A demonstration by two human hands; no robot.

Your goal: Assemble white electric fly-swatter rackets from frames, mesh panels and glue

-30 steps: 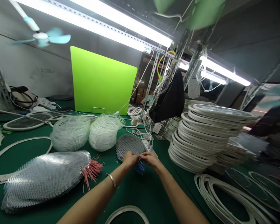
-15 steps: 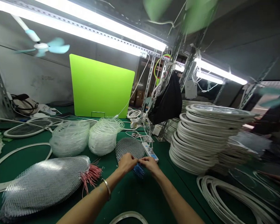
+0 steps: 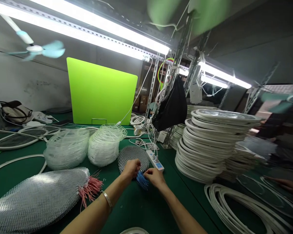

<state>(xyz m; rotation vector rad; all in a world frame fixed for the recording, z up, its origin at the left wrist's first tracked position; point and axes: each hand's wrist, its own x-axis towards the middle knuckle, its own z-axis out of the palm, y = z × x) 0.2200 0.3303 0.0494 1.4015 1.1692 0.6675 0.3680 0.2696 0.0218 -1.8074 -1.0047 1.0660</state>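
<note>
1. Blue thin strands (image 3: 143, 182): near edge of round grey mesh (image 3: 130, 155).
2. Left hand (image 3: 131, 169): fingers curled over mesh. Right hand (image 3: 155, 177): narrow by strands — can't tell if either grips.
3. Best pick one — softly.

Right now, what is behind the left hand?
Behind the left hand is the round grey mesh; farther right, a white power strip. The hand covers part of the mesh's near edge, so that part cannot be seen.
</note>
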